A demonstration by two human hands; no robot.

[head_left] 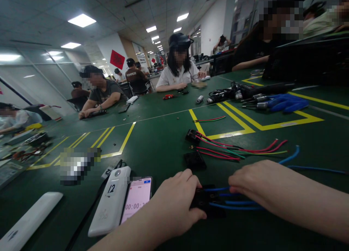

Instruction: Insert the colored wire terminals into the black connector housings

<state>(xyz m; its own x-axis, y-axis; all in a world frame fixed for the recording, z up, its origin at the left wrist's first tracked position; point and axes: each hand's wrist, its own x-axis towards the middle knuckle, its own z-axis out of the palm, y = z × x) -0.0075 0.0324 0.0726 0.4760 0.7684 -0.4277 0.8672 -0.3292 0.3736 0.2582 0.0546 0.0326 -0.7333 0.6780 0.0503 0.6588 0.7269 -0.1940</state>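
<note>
My left hand (180, 196) grips a small black block (205, 200) by its left end, thumb at the near side and fingers at the far side. Several blue wires (231, 203) run from the block to the right, passing under my right hand (253, 182). The fingertips of that hand are pinched on one of the blue wires close to the block; the exact contact is partly hidden. Beyond my hands lie a black connector housing (193, 135) with red and green wires (240, 146) and a second black piece (195, 160).
Left of my hands lie a phone (137, 198) and a white power bank (110, 200), with another white one (32, 220) farther left. Blue gloves (289, 103) and black tools (267, 91) lie at the back right. Co-workers sit around the green table (152, 134).
</note>
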